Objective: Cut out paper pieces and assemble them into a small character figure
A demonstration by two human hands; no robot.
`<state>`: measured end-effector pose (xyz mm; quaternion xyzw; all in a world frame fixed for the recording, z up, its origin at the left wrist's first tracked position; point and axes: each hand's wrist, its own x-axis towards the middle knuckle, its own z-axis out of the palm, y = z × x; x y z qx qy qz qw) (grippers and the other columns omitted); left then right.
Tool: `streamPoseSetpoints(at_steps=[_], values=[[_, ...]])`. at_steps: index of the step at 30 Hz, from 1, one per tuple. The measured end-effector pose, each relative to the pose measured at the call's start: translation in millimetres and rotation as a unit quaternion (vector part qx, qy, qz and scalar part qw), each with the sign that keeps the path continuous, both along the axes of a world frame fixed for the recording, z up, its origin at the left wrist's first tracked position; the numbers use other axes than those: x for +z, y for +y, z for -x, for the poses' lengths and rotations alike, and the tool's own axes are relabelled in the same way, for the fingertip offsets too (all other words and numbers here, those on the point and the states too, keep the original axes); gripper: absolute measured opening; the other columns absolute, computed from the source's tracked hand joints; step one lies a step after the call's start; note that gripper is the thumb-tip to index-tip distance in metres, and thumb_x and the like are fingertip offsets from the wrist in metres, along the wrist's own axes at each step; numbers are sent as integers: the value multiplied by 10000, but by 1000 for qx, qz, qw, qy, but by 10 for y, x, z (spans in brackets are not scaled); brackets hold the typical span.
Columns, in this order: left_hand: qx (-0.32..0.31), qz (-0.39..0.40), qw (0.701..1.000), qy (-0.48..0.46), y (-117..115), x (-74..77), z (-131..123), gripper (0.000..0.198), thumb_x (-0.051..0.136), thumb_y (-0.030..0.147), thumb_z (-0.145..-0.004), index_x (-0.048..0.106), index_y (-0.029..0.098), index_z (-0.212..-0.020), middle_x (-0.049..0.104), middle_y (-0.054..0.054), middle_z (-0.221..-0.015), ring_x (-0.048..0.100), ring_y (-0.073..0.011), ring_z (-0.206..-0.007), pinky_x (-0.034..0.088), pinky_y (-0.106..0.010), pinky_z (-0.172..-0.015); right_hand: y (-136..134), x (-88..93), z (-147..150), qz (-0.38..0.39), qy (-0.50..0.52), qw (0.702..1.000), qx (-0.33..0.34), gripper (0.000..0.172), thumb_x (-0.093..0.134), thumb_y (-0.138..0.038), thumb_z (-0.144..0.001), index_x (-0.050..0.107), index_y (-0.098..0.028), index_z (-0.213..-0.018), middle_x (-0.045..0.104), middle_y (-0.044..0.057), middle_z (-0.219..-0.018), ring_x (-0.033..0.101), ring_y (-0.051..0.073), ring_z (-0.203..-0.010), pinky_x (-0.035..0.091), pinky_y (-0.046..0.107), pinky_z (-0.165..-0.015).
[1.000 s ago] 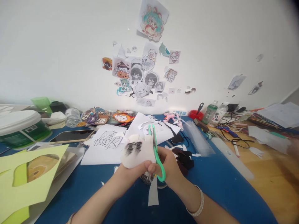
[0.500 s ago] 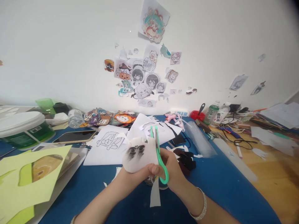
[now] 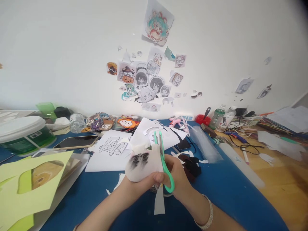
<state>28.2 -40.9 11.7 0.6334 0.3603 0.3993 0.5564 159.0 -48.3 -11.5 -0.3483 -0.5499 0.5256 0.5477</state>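
Note:
My left hand (image 3: 144, 183) grips a white cut-out piece (image 3: 144, 165) with a smudged black pair of glasses drawn on it; whether it is felt or foam I cannot tell. In my right hand (image 3: 176, 171) are green-handled scissors (image 3: 166, 166), blades pointing up and away, along the piece's right edge. The blades look slightly apart. Both hands meet just above the table's middle, the left thumb near the scissors' handle. Below them a pale strip (image 3: 159, 202) hangs down. Part of the right fingers is hidden behind the scissors.
White sheets, one with a line drawing (image 3: 112, 146), lie behind my hands. At left are yellow paper (image 3: 48, 179), a phone (image 3: 75, 142) and a white-lidded tub (image 3: 26, 133). Dark scraps (image 3: 192, 166), a clear sleeve (image 3: 207, 144) and bottles (image 3: 218, 117) are at right. Pictures hang on the wall.
The white piece has tipped and dropped slightly in my left hand. The scissors stay beside its right edge, with little movement. The camera view has shifted slightly.

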Motion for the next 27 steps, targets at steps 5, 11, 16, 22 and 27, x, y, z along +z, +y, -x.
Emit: streamPoseSetpoints(at_steps=[5, 11, 16, 22, 27], values=[[19, -13, 1000, 7, 6, -28, 12, 200, 653, 433, -633, 638, 239, -682, 653, -9, -631, 587, -204, -614, 470, -278, -558, 15, 28, -5, 1, 3, 1000, 0, 556, 685, -669, -483, 596, -175, -721, 554, 5, -549, 520, 152, -470, 436, 260, -433], [8, -8, 1000, -7, 2, 4, -8, 189, 653, 419, -643, 627, 232, -638, 623, -6, -587, 579, -193, -592, 467, -278, -556, 26, -7, -38, -1, -14, 1000, -5, 520, 692, -646, -505, 587, -169, -683, 534, -5, -528, 521, 152, -497, 415, 247, -438], [-36, 32, 997, -64, 73, -78, 0, 234, 662, 422, -658, 636, 190, -683, 623, -28, -615, 581, -198, -631, 485, -306, -616, 58, 4, -65, -3, -29, 999, -18, 507, 676, -647, -532, 567, -174, -679, 549, -6, -532, 543, 167, -522, 428, 268, -473], [-62, 53, 983, -164, 209, -156, 82, 309, 647, 490, -636, 595, 185, -650, 573, -41, -681, 551, -228, -760, 456, -368, -752, 217, 84, -260, -13, -151, 984, -96, 544, 666, -559, -626, 518, -181, -988, 594, 12, -681, 563, 168, -604, 432, 288, -570], [-96, 73, 969, -217, 238, -115, 130, 214, 632, 376, -698, 624, 170, -754, 533, -17, -685, 489, -161, -682, 434, -312, -713, 266, 79, -284, 22, -468, 862, -193, 687, 702, -426, -616, 439, -161, -1193, 543, 145, -1059, 516, 307, -983, 432, 357, -715]])
